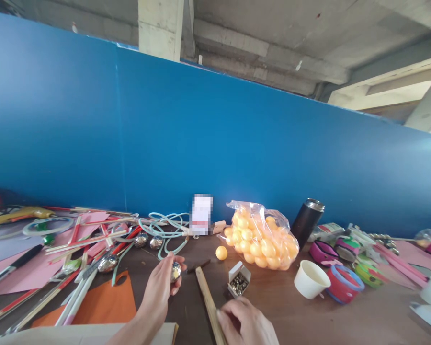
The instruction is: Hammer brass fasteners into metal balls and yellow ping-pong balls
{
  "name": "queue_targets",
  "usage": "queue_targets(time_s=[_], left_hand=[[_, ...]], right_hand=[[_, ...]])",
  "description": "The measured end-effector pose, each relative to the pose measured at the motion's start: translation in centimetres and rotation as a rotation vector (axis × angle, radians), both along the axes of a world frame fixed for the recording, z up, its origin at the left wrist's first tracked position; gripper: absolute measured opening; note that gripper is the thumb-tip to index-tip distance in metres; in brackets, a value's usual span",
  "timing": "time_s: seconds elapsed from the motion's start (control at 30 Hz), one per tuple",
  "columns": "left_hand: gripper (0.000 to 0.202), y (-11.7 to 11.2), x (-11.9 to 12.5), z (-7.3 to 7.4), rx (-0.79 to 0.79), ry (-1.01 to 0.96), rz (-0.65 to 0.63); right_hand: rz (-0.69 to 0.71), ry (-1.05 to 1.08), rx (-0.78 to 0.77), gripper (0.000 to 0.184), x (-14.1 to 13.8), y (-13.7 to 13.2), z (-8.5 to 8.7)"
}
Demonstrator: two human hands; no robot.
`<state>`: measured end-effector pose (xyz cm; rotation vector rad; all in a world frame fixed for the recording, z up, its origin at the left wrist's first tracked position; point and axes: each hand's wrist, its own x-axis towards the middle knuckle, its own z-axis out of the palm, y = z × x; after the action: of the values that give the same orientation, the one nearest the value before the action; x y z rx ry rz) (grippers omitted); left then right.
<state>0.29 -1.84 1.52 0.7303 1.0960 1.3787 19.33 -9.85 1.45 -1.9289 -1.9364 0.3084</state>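
My left hand [161,287] pinches a small shiny silver ball [175,271] between thumb and fingertips, just above the brown table. My right hand [244,323] is closed around the wooden handle of a hammer [208,299], whose dark head lies near the silver ball. A small open box of metal tacks [239,282] stands just right of the handle. A single orange ping-pong ball [221,252] lies beyond it, next to a clear bag of several orange balls [260,235].
Silver spoons [147,240], sticks, pale green cord [165,225] and pink and orange paper [104,302] crowd the left. A black flask [306,221], white cup [311,279] and coloured tape rolls [343,282] stand on the right. A blue wall [215,143] backs the table.
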Motion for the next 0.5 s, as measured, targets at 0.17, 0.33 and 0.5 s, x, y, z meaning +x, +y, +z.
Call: queue_targets(time_s=[0.17,0.33,0.5], left_hand=[[0.04,0.1,0.2,-0.3,-0.007,0.025,-0.008],[0.04,0.4,0.2,-0.8,0.015,0.016,-0.035],[0.039,0.5,0.2,-0.9,-0.002,0.008,-0.037]], right_hand=[[-0.093,0.02,0.181,0.022,1.5,0.9,1.5],[-0.128,-0.189,0.122,0.017,2.3,2.5,1.3],[-0.122,-0.274,0.052,0.013,2.4,4.2,1.4]])
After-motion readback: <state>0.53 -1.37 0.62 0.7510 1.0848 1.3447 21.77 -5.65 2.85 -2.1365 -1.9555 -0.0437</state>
